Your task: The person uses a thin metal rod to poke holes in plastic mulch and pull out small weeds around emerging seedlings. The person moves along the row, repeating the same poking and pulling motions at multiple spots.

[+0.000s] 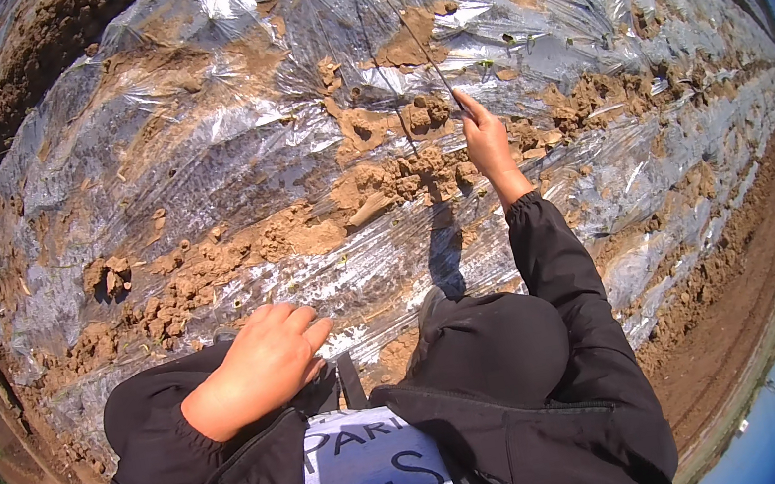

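My right hand (486, 133) is stretched forward and closed around the lower end of a thin dark rod (406, 25). From the hand the rod runs up and to the left over clear plastic mulch film (316, 12); its far tip is hard to make out against the glare. My left hand (266, 361) rests near my left knee, back of the hand upward, fingers loosely bent; whether anything is under the fingers is hidden. Small green seedlings (507, 39) show at holes in the film beyond my right hand.
A ridge of loose soil clods (267, 241) crosses between film-covered beds. One larger clod (109, 277) lies on the left. My dark-clad knees (493, 346) are bent close to the near film. A bare dirt strip (719, 350) borders the field at right.
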Demonstrator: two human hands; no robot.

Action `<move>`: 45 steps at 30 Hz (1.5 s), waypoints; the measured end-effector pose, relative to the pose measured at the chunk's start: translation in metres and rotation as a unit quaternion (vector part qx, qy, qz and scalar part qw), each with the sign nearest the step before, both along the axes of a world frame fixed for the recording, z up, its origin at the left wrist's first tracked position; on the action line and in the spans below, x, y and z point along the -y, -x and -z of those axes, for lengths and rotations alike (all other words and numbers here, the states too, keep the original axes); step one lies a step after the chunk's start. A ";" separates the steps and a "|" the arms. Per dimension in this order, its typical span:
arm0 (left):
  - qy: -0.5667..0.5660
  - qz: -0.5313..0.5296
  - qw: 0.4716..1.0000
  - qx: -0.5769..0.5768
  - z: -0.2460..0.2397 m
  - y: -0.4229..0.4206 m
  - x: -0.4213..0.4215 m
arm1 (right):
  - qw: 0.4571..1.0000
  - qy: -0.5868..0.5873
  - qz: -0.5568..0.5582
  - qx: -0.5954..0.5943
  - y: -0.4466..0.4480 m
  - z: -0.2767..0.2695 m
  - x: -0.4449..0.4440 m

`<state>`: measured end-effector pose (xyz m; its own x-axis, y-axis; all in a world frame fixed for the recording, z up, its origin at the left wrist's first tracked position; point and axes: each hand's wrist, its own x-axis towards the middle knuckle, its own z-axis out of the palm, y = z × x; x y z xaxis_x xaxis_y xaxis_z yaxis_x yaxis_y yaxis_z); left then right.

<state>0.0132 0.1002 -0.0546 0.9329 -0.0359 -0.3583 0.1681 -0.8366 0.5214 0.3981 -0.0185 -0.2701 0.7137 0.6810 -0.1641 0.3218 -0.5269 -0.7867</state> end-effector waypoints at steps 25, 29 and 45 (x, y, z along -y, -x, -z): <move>0.016 0.015 0.999 -0.046 -0.002 0.011 -0.012 | 0.998 0.058 0.010 0.022 0.050 -0.003 0.024; 0.017 0.020 0.998 -0.054 -0.002 0.008 -0.012 | 0.998 0.048 -0.014 0.049 0.038 0.007 0.014; -0.002 0.033 0.998 -0.059 0.015 0.007 -0.010 | 0.983 0.074 -0.002 0.165 -0.001 0.012 0.001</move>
<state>0.0063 0.1104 -0.0695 0.8796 -0.0941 -0.4663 0.1726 -0.8503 0.4972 0.3990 -0.0191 -0.2825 0.7424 0.6696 -0.0211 0.5490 -0.6262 -0.5536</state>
